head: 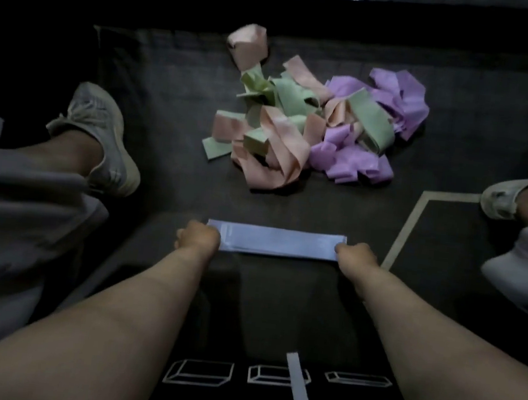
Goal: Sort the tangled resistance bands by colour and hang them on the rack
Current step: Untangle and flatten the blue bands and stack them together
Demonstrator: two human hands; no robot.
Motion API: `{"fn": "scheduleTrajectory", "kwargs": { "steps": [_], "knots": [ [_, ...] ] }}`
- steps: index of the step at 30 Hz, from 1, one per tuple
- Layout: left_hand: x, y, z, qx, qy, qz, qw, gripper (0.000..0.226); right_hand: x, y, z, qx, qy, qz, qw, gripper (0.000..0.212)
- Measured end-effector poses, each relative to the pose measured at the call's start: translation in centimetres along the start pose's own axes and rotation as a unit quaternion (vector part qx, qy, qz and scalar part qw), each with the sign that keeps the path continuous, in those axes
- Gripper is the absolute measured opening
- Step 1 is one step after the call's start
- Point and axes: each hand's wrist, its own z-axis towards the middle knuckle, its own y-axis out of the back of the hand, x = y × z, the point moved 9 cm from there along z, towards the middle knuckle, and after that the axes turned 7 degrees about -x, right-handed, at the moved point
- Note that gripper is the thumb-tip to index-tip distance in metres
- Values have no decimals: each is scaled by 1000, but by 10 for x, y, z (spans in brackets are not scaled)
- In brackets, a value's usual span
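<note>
The left hand (200, 237) and right hand (353, 254) have fingers clamped on opposite ends of the blue band (276, 242), low over the floor (176, 93), near the tangled pile (310, 120). It seems light, soft and stretchy, and is best held by its ends.

The pale blue band (276, 242) looks like thin, rubbery latex: smooth, with a soft satin sheen where the light catches it. The pile of bands (313, 120) in pink, green and purple has the same smooth, faintly glossy skin, creased at the folds. Beneath them the dark floor mat (174, 109) is matt and finely grained. The grey shoe (100, 130) is knitted cloth over a smooth rubbery sole — the grey trousers (9, 222) soft, matt cloth.
</note>
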Motion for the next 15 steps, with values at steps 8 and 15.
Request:
{"fn": "scheduleTrajectory", "kwargs": {
  "steps": [8,15],
  "knots": [
    [8,-13,1,23,-9,-34,999,43,-5,-7,0,1,69,0,998,46],
    [13,-15,11,48,4,-65,997,43,-7,-19,9,14,51,69,996,62]
  ]
}}
